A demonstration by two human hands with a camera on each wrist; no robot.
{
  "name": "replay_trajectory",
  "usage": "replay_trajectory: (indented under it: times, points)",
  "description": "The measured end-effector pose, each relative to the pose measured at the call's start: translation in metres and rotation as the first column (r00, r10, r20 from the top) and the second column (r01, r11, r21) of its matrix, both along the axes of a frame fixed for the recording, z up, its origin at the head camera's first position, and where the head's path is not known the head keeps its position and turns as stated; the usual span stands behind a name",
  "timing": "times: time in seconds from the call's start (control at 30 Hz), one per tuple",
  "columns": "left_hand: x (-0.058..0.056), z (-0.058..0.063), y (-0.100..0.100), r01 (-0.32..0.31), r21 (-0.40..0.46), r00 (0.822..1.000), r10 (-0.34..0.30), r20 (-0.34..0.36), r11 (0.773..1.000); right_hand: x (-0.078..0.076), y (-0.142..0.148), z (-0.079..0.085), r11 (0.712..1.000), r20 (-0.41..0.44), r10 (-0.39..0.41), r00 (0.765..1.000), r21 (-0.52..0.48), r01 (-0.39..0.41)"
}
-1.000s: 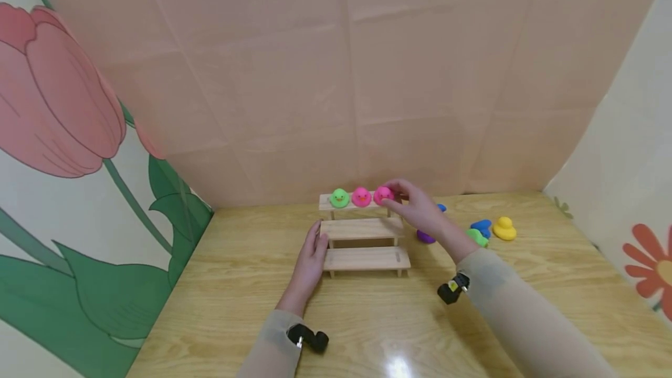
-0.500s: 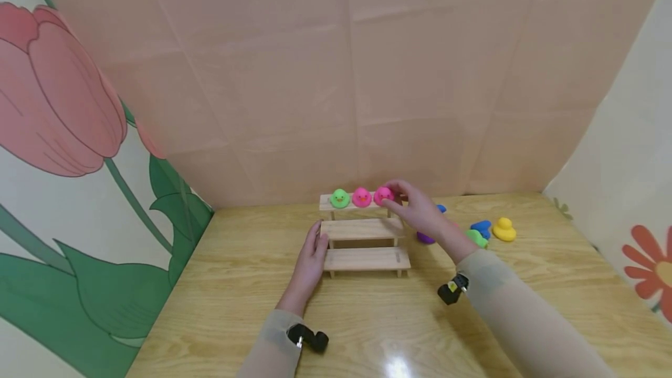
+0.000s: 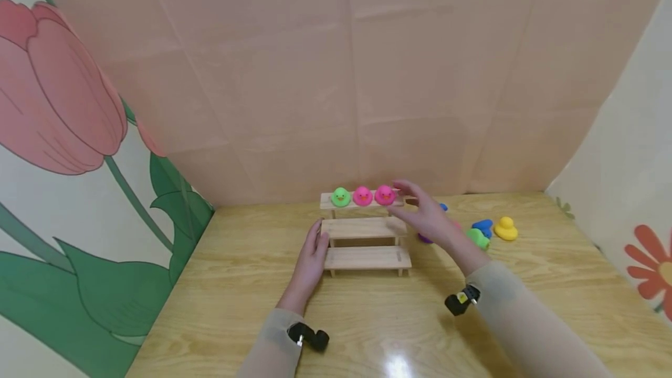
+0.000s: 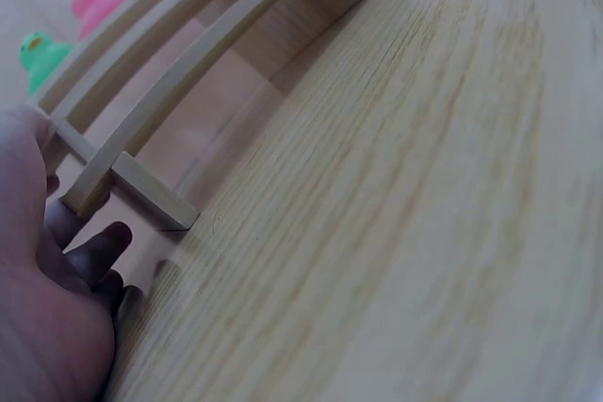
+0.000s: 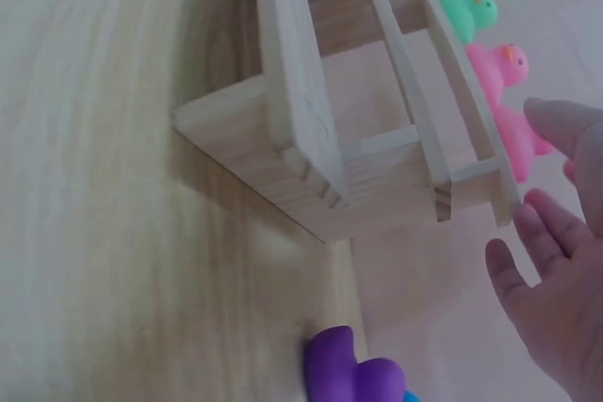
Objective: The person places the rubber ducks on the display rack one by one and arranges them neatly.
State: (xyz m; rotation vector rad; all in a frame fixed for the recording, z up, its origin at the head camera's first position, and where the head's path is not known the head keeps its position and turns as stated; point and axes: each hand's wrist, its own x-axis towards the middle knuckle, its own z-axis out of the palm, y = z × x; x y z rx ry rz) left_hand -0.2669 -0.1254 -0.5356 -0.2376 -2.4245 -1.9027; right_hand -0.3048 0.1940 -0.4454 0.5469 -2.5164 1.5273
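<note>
A three-step wooden stand (image 3: 366, 258) stands on the table. Along its top step sit a green rubber duck (image 3: 340, 198), a pink rubber duck (image 3: 363, 196) and a second pink rubber duck (image 3: 385, 195) at the right end. My left hand (image 3: 310, 261) grips the stand's left end; in the left wrist view the thumb and fingers lie around the ends of the steps. Beside the right-hand pink duck, my right hand (image 3: 431, 220) has its fingers spread, holding nothing. The right wrist view shows its fingertips close to that duck and the top step.
To the right lie more rubber ducks: a purple one (image 5: 337, 366), partly hidden by my right hand in the head view, a green one (image 3: 478, 240), a blue one (image 3: 483, 227) and a yellow one (image 3: 506, 228). A peach-coloured backdrop (image 3: 294, 104) rises behind the table.
My right hand has let go of the right-hand pink duck and drawn back slightly to the right, its fingers spreading. The left hand keeps its grip on the stand.
</note>
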Motion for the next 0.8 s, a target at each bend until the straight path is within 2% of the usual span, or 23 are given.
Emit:
replay_trajectory:
  times: [0.23,0.47,0.6,0.8]
  points:
    - [0.0,0.005,0.0,-0.004,-0.015,1.0,0.004,-0.001,1.0,0.027,0.02,-0.005,0.997,-0.001,-0.065,0.998,-0.045,0.065]
    - [-0.001,0.004,0.0,-0.011,-0.022,1.0,0.011,-0.012,1.0,0.046,0.041,-0.016,0.993,0.043,-0.121,0.992,-0.003,0.121]
    - [-0.003,0.002,0.0,-0.012,-0.021,1.0,0.011,-0.006,1.0,0.051,0.048,-0.024,0.99,0.07,-0.138,0.988,0.013,0.138]
    - [-0.002,0.0,0.0,-0.009,-0.023,1.0,0.009,-0.008,1.0,0.051,0.055,-0.04,0.993,0.066,-0.121,0.99,0.011,0.12]
